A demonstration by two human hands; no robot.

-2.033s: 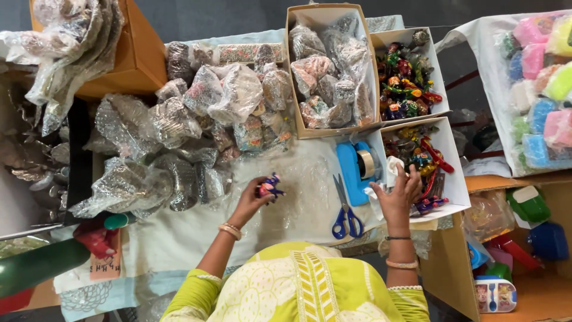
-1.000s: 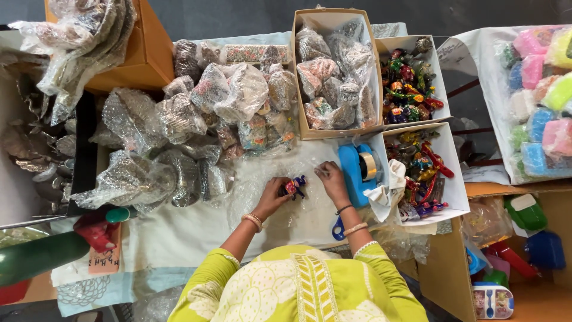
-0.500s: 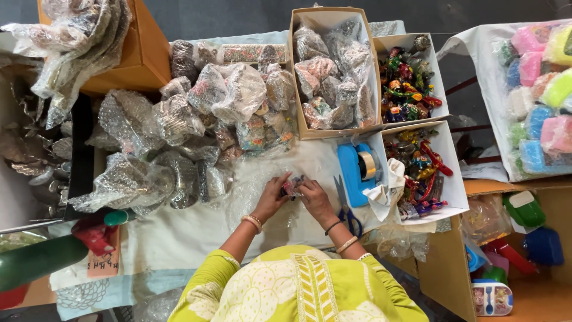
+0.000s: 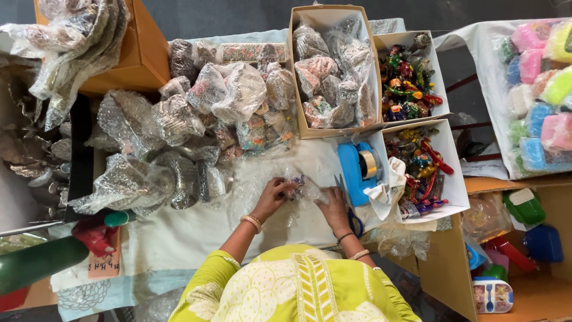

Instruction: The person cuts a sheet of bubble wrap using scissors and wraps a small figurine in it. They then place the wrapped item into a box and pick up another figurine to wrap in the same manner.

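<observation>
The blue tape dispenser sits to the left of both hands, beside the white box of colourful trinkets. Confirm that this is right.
Not quite. The head view shows the blue tape dispenser to the right of both hands, past the right hand, not to the left. It does sit beside the white box of colourful trinkets. The left hand is further away, with its fingers on a small colourful item on clear plastic wrap.

Open room lies on the white cloth [image 4: 179,238] near the person, left of the left hand [image 4: 271,200]; a hand could slide there freely. Far of both hands, a heap of bubble-wrapped bundles [image 4: 196,125] blocks the way. To the right, the blue tape dispenser [image 4: 356,170] and scissors [image 4: 355,223] sit just beside the right hand [image 4: 333,209], with 2 white boxes of toys [image 4: 426,173] beyond. The tall cardboard box [image 4: 330,68] closes the far side.
</observation>
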